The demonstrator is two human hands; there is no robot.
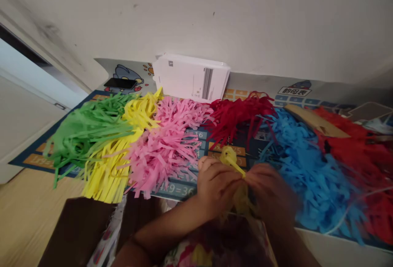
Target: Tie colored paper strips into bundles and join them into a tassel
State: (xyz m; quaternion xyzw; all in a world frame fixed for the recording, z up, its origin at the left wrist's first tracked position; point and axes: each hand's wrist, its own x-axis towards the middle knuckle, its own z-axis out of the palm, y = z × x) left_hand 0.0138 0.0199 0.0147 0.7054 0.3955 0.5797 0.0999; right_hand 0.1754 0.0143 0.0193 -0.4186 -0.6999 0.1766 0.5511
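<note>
A yellow paper tassel [229, 157] is pinched between my two hands near the table's front edge, its middle drawn into a thin twist and loose strands hanging below. My left hand [216, 183] is closed on one side of it. Slightly blurred by motion, my right hand [273, 193] grips the other side, and the fingers of both hands nearly meet. Close behind lies a dark red paper tassel pile [238, 115]. To the left is a pink tassel pile [166, 148], while a blue tassel pile [303, 169] lies beside my right hand.
Farther left lie yellow fringed strips [112, 164] and a green tassel pile [89, 126]. Red-orange fringe [365, 164] and a brown cardboard strip [316, 120] are on the right. A white stack of cards [190, 77] leans against the wall; a black phone [120, 83] lies nearby.
</note>
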